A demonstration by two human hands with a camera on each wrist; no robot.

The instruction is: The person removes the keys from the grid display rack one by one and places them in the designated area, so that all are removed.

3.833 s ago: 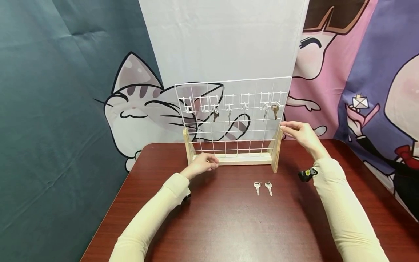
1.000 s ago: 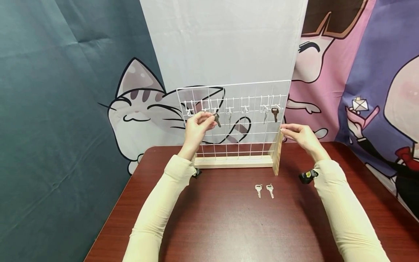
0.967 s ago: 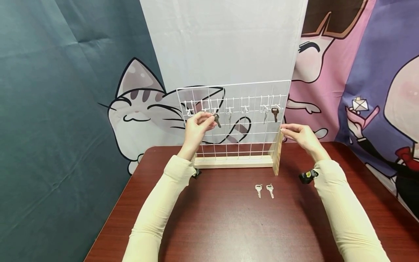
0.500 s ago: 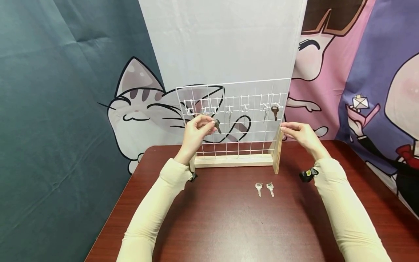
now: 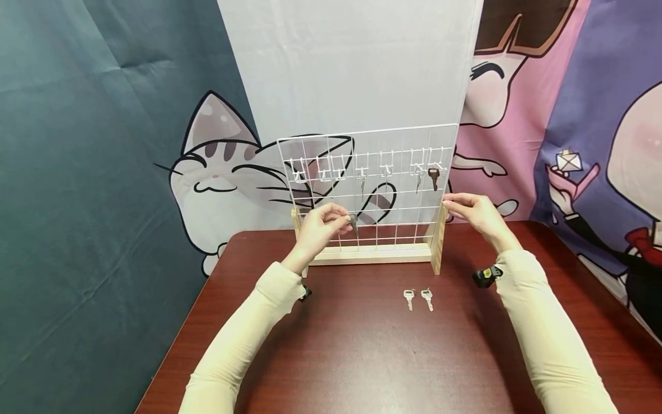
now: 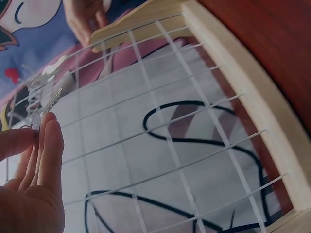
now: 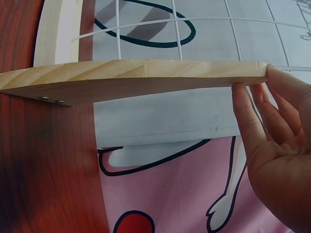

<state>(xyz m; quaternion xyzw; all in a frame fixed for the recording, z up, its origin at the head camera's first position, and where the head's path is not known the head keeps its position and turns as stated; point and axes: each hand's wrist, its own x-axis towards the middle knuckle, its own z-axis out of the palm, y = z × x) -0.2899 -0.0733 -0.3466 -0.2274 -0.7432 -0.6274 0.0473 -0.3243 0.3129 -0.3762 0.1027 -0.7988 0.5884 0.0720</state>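
I've got the left hand (image 5: 323,227) pinching a dark key (image 5: 354,225) at its head end, just off the fingertips' right; blade points down, tipped slightly right. Key's in front of the wire grid (image 5: 397,192), lower half, above the wooden base bar (image 5: 369,255); can't tell if it touches wire. White hooks (image 5: 338,173) sit above. My right hand (image 5: 478,217) is clamped on the top of the right wooden side post (image 5: 438,244), well apart from the key. Two silver keys (image 5: 410,299) lie lower right; room is on the rack's near side, over the tabletop (image 5: 362,339).
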